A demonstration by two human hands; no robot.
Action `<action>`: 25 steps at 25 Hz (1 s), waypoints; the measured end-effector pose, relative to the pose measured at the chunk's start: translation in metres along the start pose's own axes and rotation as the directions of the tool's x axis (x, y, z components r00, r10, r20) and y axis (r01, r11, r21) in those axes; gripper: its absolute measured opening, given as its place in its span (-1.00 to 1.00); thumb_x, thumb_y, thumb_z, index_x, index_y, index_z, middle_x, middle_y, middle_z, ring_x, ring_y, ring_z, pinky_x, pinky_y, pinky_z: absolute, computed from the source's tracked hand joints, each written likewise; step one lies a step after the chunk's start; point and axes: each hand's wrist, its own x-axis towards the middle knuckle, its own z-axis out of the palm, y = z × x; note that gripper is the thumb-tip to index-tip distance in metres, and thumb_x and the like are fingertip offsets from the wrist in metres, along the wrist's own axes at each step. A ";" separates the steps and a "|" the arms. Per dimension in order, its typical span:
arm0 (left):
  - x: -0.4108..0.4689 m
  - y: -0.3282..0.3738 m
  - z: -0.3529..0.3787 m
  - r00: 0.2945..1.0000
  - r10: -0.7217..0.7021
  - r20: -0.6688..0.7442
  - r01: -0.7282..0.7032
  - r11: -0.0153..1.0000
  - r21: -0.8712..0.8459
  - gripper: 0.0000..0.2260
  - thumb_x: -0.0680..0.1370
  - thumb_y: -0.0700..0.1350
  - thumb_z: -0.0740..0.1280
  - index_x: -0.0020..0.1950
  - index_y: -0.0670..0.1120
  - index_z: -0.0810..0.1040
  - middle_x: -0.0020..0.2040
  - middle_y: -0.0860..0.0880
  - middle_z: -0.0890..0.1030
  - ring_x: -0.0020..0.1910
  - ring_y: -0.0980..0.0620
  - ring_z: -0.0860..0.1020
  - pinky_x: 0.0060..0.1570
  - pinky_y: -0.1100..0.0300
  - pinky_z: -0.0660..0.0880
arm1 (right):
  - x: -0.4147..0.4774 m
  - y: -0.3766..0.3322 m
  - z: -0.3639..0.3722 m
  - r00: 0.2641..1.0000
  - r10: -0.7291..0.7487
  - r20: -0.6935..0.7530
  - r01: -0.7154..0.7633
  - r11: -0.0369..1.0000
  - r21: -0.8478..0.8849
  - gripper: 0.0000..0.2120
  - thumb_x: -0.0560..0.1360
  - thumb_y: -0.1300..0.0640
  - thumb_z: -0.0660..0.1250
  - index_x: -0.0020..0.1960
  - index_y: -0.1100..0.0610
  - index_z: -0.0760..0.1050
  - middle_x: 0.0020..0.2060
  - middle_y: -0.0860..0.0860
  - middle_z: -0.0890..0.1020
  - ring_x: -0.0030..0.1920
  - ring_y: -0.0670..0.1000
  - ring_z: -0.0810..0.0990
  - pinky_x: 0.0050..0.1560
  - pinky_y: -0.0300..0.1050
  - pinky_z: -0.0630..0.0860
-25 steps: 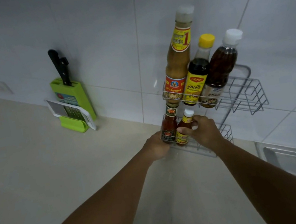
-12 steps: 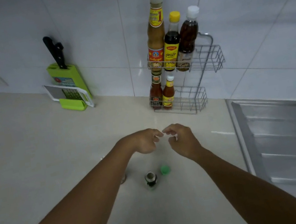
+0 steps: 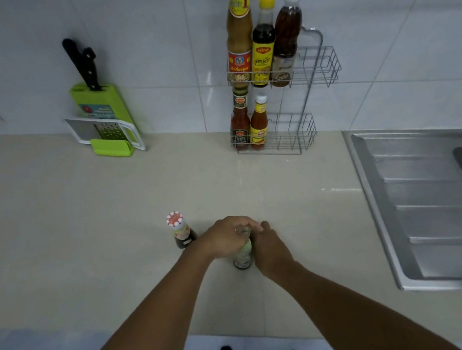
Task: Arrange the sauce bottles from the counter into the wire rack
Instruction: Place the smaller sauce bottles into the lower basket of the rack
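Observation:
A small bottle with a pale green label [image 3: 242,256] stands on the beige counter near its front edge. My left hand [image 3: 227,237] is closed over its top, hiding the cap. My right hand [image 3: 268,249] presses against its right side and neck. Just left of my hands stands a dark sauce bottle with a red-and-white cap [image 3: 181,231], untouched. The two-tier wire rack [image 3: 296,137] sits against the tiled wall. Its upper tier holds three tall bottles [image 3: 260,46]. Two small red sauce bottles [image 3: 249,125] stand at the left of its lower tier.
A green stand [image 3: 102,116] with a black-handled knife and a white grater leans on the wall at the back left. A steel sink with drainboard [image 3: 440,202] fills the right side. The counter's front edge runs below my forearms, with my feet on the floor under it.
My hands left the rack's lower tier, drew back toward the front of the counter and came down onto the green-labelled bottle. The view tilted down and away from the rack.

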 end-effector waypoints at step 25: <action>-0.085 0.064 -0.012 0.945 0.283 -0.165 -0.325 0.868 -0.376 -0.72 0.43 -0.12 0.47 0.09 0.13 0.58 -0.32 -0.04 0.59 -0.51 -0.09 0.50 -0.44 0.06 0.43 | -0.098 -0.011 -0.254 0.818 -0.534 -0.213 0.574 0.777 0.257 -0.63 0.45 0.33 0.53 0.20 0.04 0.66 0.11 -0.12 0.65 0.12 -0.07 0.66 0.12 -0.17 0.65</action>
